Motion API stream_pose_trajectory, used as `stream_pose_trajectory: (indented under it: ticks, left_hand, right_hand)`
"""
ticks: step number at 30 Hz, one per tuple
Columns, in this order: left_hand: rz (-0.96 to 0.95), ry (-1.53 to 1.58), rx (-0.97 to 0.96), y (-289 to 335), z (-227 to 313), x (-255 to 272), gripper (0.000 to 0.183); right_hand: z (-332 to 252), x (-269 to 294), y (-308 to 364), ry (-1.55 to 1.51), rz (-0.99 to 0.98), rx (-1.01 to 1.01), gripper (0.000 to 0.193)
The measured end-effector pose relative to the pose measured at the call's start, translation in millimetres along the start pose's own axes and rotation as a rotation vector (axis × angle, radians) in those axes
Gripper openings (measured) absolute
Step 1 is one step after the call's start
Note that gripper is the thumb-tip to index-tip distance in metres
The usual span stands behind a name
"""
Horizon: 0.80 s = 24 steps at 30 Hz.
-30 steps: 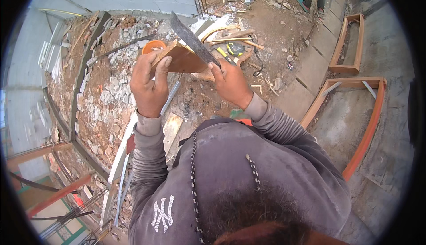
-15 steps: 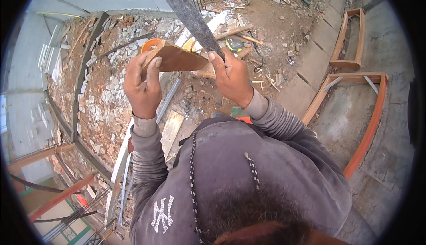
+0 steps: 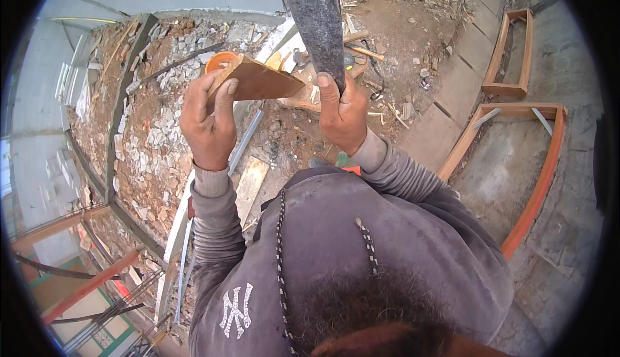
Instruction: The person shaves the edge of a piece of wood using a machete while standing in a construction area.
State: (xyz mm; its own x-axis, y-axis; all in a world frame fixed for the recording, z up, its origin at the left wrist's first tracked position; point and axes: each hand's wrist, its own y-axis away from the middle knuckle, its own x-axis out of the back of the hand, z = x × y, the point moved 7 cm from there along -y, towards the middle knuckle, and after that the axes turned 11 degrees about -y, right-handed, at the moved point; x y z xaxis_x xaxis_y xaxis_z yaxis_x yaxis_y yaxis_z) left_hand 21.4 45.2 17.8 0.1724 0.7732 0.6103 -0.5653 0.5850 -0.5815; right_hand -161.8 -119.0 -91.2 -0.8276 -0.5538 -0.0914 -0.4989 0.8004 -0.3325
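1. Brown wood, in the head view: a flat board (image 3: 265,84) with a rough pale edge is held up off the ground, its narrow end pointing right.
2. At the board's left end, the left hand (image 3: 208,124) pinches it between thumb and fingers, the thumb on the near face.
3. Right of the board, the right hand (image 3: 343,111) is closed around the lower end of a broad, dark blade (image 3: 313,21), thumb lying up along it; the fingers mostly hide the grip.
4. The blade stands upright beside the board's narrow end, a thin gap between them.
5. Past the board's upper left corner shows an orange container (image 3: 220,58).
6. Left of the board spreads rubble (image 3: 161,124); nearer the person than the board lie a metal bar (image 3: 245,138) and a pale plank (image 3: 250,186).
7. Well to the board's right rest a large wooden frame (image 3: 547,189) and a smaller frame (image 3: 505,89).
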Motion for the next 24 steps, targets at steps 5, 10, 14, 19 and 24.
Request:
stream_pose_trajectory:
  ticks: [5,10,14,19,24]
  left_hand:
    - [0.013,0.008,0.001,-3,-2,1,0.018]
    - [0.001,0.013,0.017,-1,-2,0,0.018]
    - [0.000,-0.003,-0.028,-1,1,0,0.017]
    - [0.011,0.073,0.008,-1,-1,4,0.017]
    - [-0.020,0.019,0.048,1,-3,4,0.018]
  right_hand:
    - [29,-24,-5,0.241,-0.294,-0.285,0.037]
    - [25,-6,0,0.077,-0.191,-0.183,0.037]
    - [38,-18,-3,0.107,-0.143,-0.105,0.038]
    - [59,-21,-2,0.181,-0.321,-0.232,0.039]
    - [40,-8,-1,-0.077,-0.087,-0.037,0.039]
